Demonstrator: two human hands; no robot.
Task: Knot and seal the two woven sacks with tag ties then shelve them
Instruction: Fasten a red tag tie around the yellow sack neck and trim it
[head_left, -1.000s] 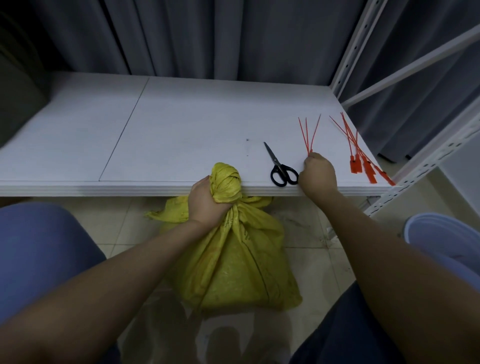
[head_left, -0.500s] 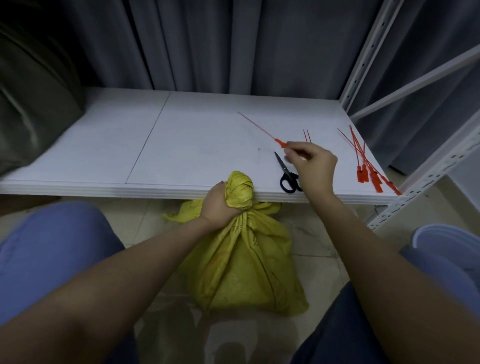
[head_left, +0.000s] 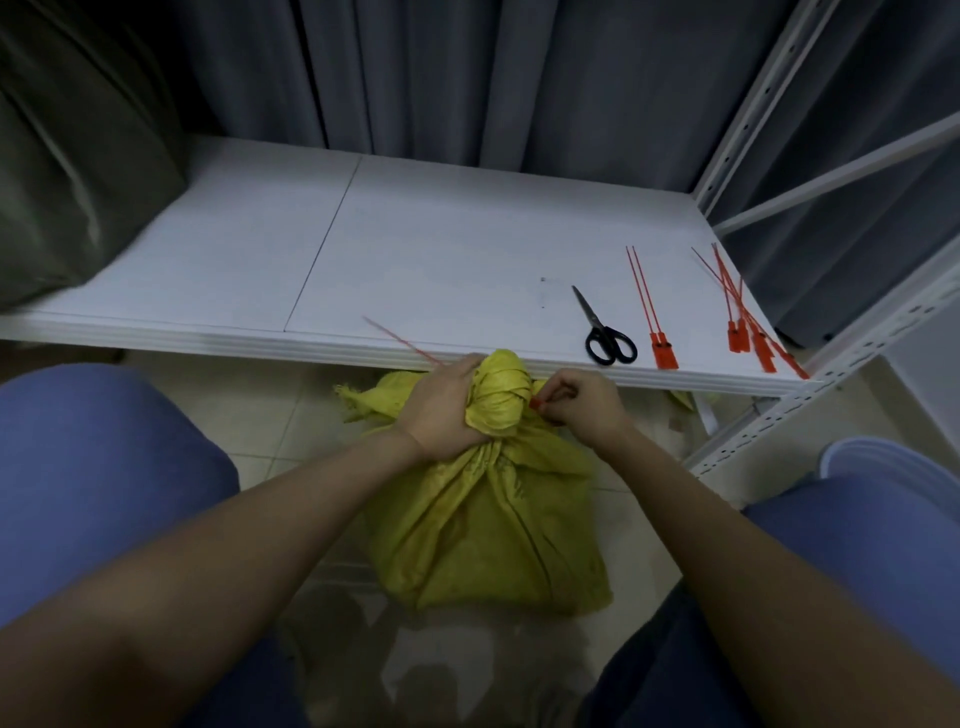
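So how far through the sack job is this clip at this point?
Done: the yellow sack on the floor is knotted at its neck. In hand: the left hand grips the knot while the right hand holds a red tag tie against it; the tie is not visibly closed. Left: sealing, a second sack not in view, and shelving on the white shelf, where spare ties lie beside scissors.

Your forearms are bare from elbow to wrist, with no sleeves, watch or gloves on your left hand (head_left: 441, 410) or right hand (head_left: 582, 410). You wear blue trousers (head_left: 104, 467), smooth and plain over both knees, darker toward the lap.
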